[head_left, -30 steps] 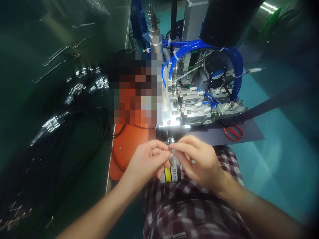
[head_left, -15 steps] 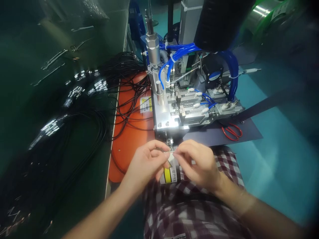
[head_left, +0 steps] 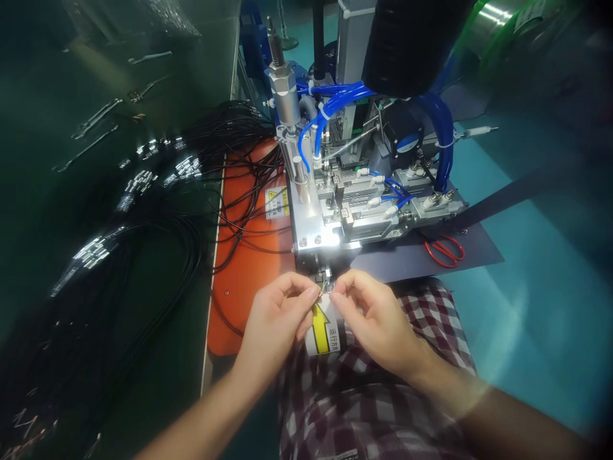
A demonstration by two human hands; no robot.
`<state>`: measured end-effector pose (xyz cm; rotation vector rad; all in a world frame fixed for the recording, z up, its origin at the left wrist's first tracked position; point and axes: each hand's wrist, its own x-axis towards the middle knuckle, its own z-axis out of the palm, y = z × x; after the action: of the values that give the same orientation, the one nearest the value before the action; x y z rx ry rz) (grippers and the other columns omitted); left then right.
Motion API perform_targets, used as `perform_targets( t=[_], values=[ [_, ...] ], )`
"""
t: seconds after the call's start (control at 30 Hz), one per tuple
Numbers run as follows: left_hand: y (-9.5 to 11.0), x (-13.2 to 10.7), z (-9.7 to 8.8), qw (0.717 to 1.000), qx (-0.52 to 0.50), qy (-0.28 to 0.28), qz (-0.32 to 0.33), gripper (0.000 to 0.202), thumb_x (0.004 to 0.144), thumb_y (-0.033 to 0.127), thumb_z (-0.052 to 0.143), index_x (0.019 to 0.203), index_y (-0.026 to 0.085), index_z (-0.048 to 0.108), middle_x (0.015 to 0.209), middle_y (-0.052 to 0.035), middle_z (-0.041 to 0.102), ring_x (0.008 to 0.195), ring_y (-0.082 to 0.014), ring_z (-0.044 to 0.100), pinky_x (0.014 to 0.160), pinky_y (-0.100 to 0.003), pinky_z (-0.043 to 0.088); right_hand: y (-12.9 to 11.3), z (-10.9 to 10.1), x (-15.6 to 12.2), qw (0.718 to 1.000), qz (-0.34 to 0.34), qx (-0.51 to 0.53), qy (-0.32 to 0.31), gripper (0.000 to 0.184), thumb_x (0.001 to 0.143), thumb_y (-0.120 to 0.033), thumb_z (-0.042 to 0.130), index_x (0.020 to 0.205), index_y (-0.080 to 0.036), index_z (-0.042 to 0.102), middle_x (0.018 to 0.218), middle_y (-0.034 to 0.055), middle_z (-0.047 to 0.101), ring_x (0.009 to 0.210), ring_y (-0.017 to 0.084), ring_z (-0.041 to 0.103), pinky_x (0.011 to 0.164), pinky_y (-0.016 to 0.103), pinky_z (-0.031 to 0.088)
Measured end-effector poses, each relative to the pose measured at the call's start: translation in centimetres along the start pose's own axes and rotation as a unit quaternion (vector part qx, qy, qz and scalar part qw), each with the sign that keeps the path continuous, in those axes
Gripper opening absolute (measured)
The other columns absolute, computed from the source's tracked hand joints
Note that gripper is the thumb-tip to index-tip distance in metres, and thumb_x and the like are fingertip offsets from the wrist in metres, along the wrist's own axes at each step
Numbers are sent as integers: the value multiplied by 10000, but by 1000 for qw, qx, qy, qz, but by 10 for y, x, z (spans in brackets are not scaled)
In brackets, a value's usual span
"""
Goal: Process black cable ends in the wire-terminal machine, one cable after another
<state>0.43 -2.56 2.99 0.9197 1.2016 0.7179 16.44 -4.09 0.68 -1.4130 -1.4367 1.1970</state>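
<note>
Thin wires (head_left: 324,293), pale and yellowish, slightly splayed, in the small gap between 2 hands (head_left: 282,310)

Dim left, metal plate (head_left: 311,231) glaring (nearly white), blurred edges

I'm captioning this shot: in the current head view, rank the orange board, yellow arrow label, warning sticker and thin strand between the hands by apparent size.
1. Orange board, partly covered
2. Yellow arrow label
3. Warning sticker
4. Thin strand, barely visible

Left grip (head_left: 278,312) and right grip (head_left: 376,316) pinch thin wires (head_left: 324,292) near the silvery machine (head_left: 310,225).
</note>
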Motion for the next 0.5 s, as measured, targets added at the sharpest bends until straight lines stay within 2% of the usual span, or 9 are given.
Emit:
perform_targets(
  t=[0.13, 0.3, 0.4, 0.5],
  values=[
    [3, -3, 2, 1000, -5, 24, 12, 202, 840, 335, 643, 787, 164, 548, 446, 98, 349, 420, -33, 264, 417, -157, 188, 3, 3, 0, 999, 36, 29, -20, 121, 910, -278, 511, 814, -205, 523, 656, -37, 492, 548, 110, 441, 522, 247, 379],
    [12, -1, 2, 999, 12, -13, -33, 209, 810, 362, 673, 877, 173, 615, 492, 91, 364, 442, -38, 278, 426, -160, 233, -2, -2, 1, 999, 14, 43, -2, 108, 895, -264, 526, 805, -204, 523, 686, -33, 500, 570, 112, 453, 522, 245, 375],
    [16, 2, 3, 998, 35, -4, -55, 213, 789, 369, 686, 801, 162, 637, 471, 85, 353, 438, -44, 275, 417, -172, 222, -6, -5, 0, 999, 13, 39, 6, 107, 885, -255, 536, 793, -201, 522, 692, -33, 496, 577, 109, 444, 522, 242, 362],
    [15, 5, 6, 998, 26, 3, -61, 217, 781, 358, 684, 727, 154, 632, 442, 89, 320, 418, -39, 232, 404, -178, 180, -6, -3, -3, 994, 67, 83, -9, 131, 889, -283, 530, 787, -201, 513, 619, -55, 445, 527, 99, 389, 487, 234, 325]
  ],
)
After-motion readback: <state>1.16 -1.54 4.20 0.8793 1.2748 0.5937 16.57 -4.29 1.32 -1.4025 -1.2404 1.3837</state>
